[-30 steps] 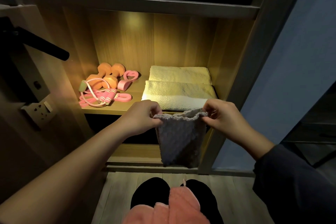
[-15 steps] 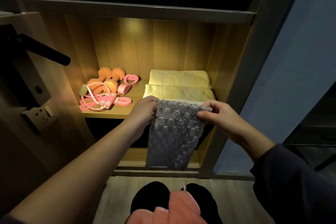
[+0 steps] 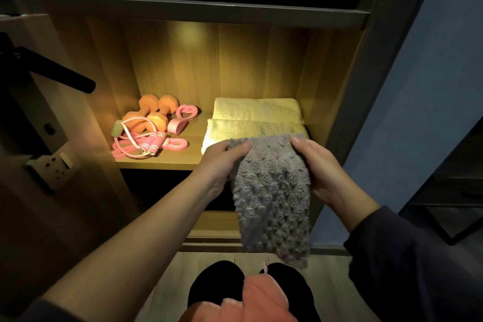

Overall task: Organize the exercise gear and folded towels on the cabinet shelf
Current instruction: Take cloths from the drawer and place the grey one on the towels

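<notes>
On the lit shelf I count two orange dumbbells [image 3: 156, 121], side by side. Next to them there is one pink heart-shaped ring [image 3: 183, 117]. In front lies one skipping rope [image 3: 130, 136] with two pink handles [image 3: 153, 143], and one flat pink band [image 3: 175, 144]. To the right are two folded cream towels, one at the back [image 3: 256, 110] and one at the front [image 3: 251, 128]. There is a single grey cloth [image 3: 271, 191], with two hands on it, the left hand [image 3: 222, 162] and the right hand [image 3: 321, 167]. Low down I see one pink cloth [image 3: 261, 300], and on the wall one socket [image 3: 56, 167].
</notes>
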